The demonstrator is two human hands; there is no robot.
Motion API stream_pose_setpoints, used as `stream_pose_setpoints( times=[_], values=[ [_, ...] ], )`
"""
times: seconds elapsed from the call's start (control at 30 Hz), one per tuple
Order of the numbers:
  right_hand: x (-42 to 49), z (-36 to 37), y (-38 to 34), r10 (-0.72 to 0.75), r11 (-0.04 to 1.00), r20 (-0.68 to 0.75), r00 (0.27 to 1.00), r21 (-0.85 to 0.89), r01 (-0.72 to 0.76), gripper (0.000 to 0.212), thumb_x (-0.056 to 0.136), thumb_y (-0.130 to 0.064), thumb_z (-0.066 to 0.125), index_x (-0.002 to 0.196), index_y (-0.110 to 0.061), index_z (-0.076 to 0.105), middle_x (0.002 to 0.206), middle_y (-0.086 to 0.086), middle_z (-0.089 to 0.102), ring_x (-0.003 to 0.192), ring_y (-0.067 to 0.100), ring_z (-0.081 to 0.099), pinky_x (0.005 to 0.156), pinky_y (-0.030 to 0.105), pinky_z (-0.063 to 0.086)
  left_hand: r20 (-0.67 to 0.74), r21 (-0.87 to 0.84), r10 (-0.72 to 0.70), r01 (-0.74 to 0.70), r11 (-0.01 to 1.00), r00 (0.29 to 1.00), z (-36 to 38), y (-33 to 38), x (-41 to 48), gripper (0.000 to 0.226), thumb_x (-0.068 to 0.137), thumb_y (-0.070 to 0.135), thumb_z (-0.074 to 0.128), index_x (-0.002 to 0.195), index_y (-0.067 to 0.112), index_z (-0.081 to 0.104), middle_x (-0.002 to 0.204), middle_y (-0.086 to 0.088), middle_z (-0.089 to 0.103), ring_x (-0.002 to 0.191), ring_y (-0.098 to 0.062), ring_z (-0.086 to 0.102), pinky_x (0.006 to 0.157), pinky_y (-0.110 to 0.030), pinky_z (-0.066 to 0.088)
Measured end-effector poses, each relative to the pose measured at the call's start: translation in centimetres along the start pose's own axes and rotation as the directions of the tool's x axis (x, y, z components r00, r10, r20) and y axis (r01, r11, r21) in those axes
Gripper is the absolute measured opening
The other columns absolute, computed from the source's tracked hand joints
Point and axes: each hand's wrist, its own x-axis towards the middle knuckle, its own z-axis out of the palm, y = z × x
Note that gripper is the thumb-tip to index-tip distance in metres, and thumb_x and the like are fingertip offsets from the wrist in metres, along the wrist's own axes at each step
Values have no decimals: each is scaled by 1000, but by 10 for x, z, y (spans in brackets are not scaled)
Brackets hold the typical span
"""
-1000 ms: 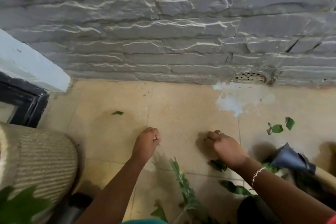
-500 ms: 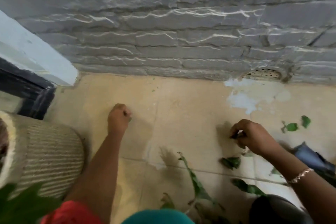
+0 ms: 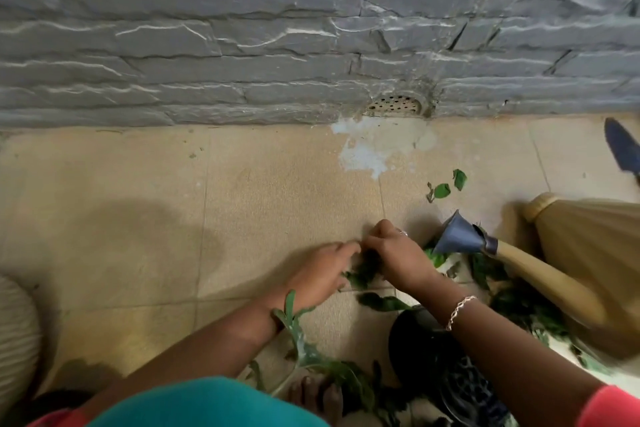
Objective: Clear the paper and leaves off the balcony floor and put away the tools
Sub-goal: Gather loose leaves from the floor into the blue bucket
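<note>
Fingers point(image 3: 348, 248) of the left hand point(image 3: 318, 276) stretch out fairly straight and close together, tips right at the leaf clump point(image 3: 363, 276) on the balcony floor point(image 3: 138, 204). Opposite them the right hand point(image 3: 394, 258) sits knuckles up. Its fingers curl down tight onto that same dark clump and grip it (a ring shows on one finger, a bracelet point(image 3: 460, 310) on the wrist). Both hands meet over the clump, low in the middle of the view, just by a tile joint.

Off to the right, a trowel point(image 3: 457, 236) with a blue-grey blade and a wooden handle lies tilted over more dark leaves. Its blade end is near the right hand but apart from it. Beyond the handle, a tan bundle point(image 3: 588, 239) that looks like a broom fills the right edge.

Three small loose leaves point(image 3: 446, 185) sit on bare tile above the trowel. They lie between it and a pale patch point(image 3: 370, 149) below the drain grate point(image 3: 394, 104), at the foot of the grey stone wall point(image 3: 242, 45). Another dark blue blade point(image 3: 623, 149) pokes in at the far right; what it belongs to, I cannot tell.

Down low, a long leafy stem point(image 3: 298, 333) crosses the left wrist. A black pot point(image 3: 419, 340) sits under the right forearm, and a ribbed planter point(image 3: 14, 340) peeks in on the left.
</note>
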Motion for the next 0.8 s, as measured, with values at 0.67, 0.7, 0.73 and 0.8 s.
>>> stream_pose_setpoints(
  times=[0.67,0.7,0.73,0.8],
  values=[
    [47,-117,137,401,912,86,912,60,-406,68,69,-6,78,128,-15,47,126,15,37,103,31,47,77,30,47,-109,586,503,-353,730,857,59,1,24,76,64,62,69,124,24,42,98,-8,64,78,-19,64,53,-26,54],
    [48,-114,135,388,911,107,916,107,-398,76,66,-9,81,132,-18,43,129,13,32,109,32,45,81,30,47,-84,594,544,-396,700,835,59,-1,24,67,67,49,73,122,24,44,97,-7,64,77,-19,63,53,-26,52],
    [48,-109,131,361,921,111,926,117,-372,80,65,-11,82,133,-20,41,130,13,30,113,32,42,86,30,47,-56,595,581,-440,672,812,58,-3,24,61,67,37,76,119,23,47,96,-7,63,75,-19,62,53,-26,50],
    [50,-98,121,284,951,99,954,95,-294,77,64,-15,83,130,-20,44,132,12,30,116,30,41,94,31,43,-17,569,605,-490,661,796,54,-6,22,53,62,21,78,110,21,55,91,-5,61,70,-18,59,50,-25,47]
  ],
)
